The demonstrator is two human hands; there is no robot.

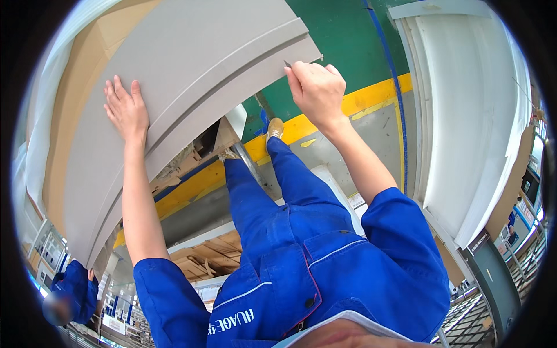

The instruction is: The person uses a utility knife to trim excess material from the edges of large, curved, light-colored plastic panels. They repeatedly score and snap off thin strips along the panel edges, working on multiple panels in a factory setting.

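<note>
A long light-grey panel (209,52) with a raised lengthwise ridge lies before me, its sides bent by the lens. My left hand (127,108) rests palm down on the flat face, beside the ridge, with its fingers extended. Near the panel's right end, my right hand (320,89) is closed in a fist at the near edge. A small dark pointed blade (287,64) sticks out by the thumb; the rest of it is hidden inside the fist. I cannot tell whether the tip touches the panel.
Cardboard (80,82) lies beyond the panel. White panels (472,108) stand at the right. Below are a yellow floor stripe (370,96), a blue line (394,74) and a bin of folded cardboard (213,256). Another person (76,291) in blue is at the lower left.
</note>
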